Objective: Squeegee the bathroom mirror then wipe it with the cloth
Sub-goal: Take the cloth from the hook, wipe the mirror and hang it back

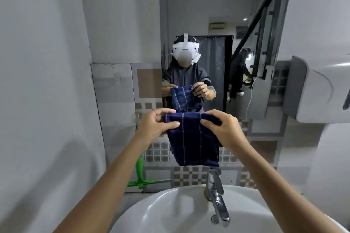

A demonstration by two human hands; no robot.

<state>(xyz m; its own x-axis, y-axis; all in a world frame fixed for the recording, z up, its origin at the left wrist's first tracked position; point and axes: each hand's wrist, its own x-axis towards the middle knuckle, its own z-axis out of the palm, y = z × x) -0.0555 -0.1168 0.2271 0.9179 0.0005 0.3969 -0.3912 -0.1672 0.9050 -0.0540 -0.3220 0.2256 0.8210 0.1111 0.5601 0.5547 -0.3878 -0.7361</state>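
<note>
Both the left hand (159, 122) and right hand (220, 128) pinch a navy checked cloth (193, 143) before the frameless wall mirror (208, 15); folding it flat into a pad should wipe evenly.

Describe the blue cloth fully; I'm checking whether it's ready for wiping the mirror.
The cloth is dark navy with thin white lines forming a check pattern, soft and woven-looking like a dish towel. It is folded over at the top and hangs limp in the air above the faucet, in front of the mirror, not touching the glass. The left hand pinches its upper left edge, the right hand its upper right. Its reflection shows in the mirror.
</note>
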